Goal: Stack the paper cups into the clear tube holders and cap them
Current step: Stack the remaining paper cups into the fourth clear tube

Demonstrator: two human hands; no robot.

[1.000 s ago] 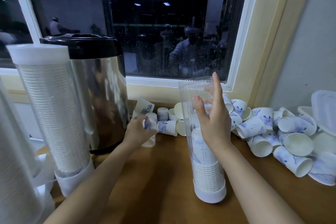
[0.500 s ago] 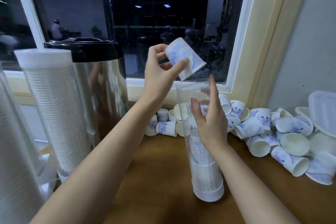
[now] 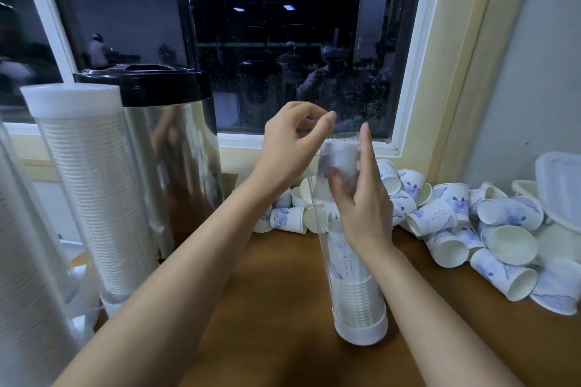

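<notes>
A clear tube holder (image 3: 327,229) with a white base stands upright on the wooden table (image 3: 270,298). Its lower half holds a stack of paper cups (image 3: 353,292). My right hand (image 3: 364,210) grips the tube near its upper part, with the index finger pointing up along the wall. A white cup with blue print (image 3: 341,159) sits blurred inside the tube just under the rim. My left hand (image 3: 289,148) hovers at the tube's mouth with loosely curled fingers and holds nothing.
Loose blue-printed cups (image 3: 437,217) lie heaped behind and right of the tube. A capped, filled tube (image 3: 91,192) and a steel urn with a black lid (image 3: 179,154) stand at the left. Clear plastic containers (image 3: 559,188) sit at the far right.
My left hand picked a cup from the pile, lifted it over the tube and let it go. The cup is now inside the tube's top. My right hand stayed on the tube.
</notes>
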